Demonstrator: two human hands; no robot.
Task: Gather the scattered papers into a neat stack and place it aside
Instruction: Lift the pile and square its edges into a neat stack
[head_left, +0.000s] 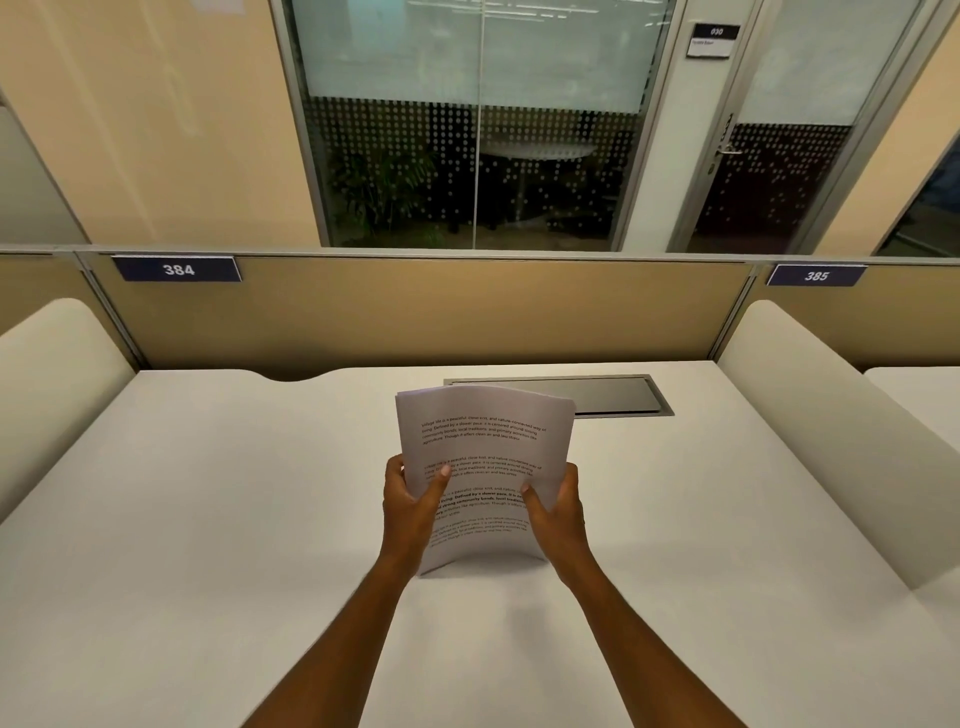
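A stack of white papers (485, 447) with printed paragraphs stands upright over the middle of the white desk (208, 519), its lower edge at or just above the desktop. My left hand (413, 506) grips the stack's left edge, thumb on the front page. My right hand (558, 512) grips the right edge the same way. The sheets bow slightly and their top edges are nearly aligned. I see no loose sheets elsewhere on the desk.
A dark metal cable hatch (597, 397) is set into the desk just behind the papers. Cream padded dividers rise on the left (57, 384) and right (821, 436). A tan partition (415, 312) with tags 384 and 385 closes the back.
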